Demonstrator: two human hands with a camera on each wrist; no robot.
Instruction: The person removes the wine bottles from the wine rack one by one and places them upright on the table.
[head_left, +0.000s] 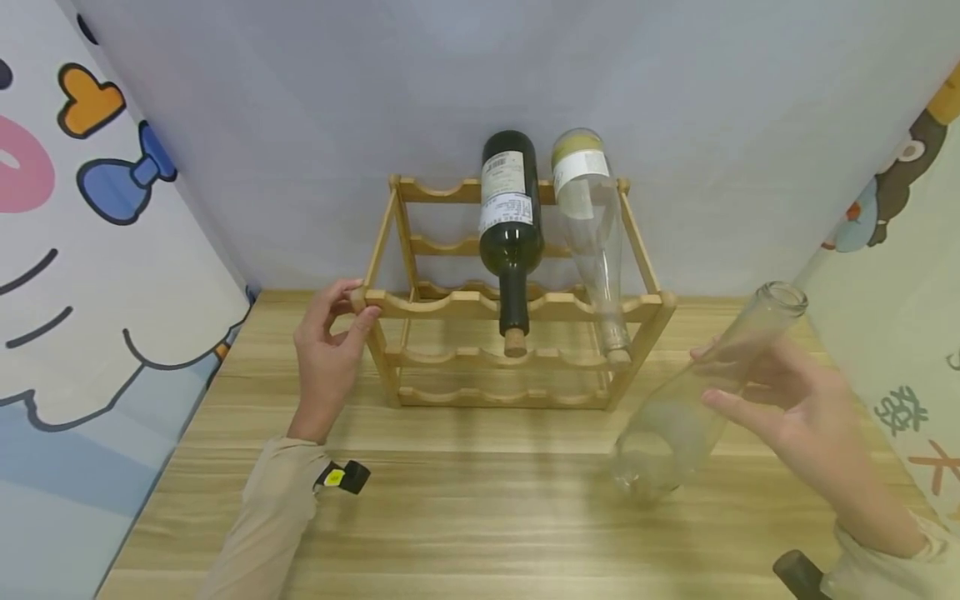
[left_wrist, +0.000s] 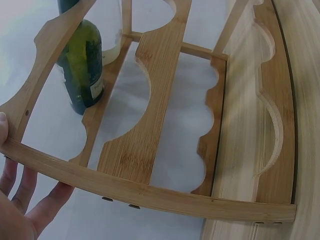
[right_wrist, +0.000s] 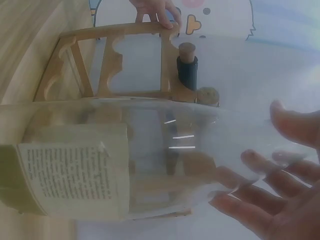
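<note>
A wooden wine rack (head_left: 465, 305) stands against the back wall. My left hand (head_left: 327, 354) grips its front left top corner, thumb in front; in the left wrist view the fingers (left_wrist: 47, 207) lie against the rack's end post. My right hand (head_left: 806, 408) holds an empty-looking clear glass bottle (head_left: 675, 425) to the right of the rack, fingers and thumb about its upper part. That bottle is tilted, mouth up and to the right, base low over the table. In the right wrist view a printed label (right_wrist: 75, 170) shows near its base.
On the rack's top tier lie a dark green wine bottle (head_left: 510, 242) and a clear bottle (head_left: 581, 196), corked necks pointing forward and down. The wood-grain table (head_left: 465, 508) runs up to the grey back wall (head_left: 330, 167). Cartoon-printed panels flank it on both sides.
</note>
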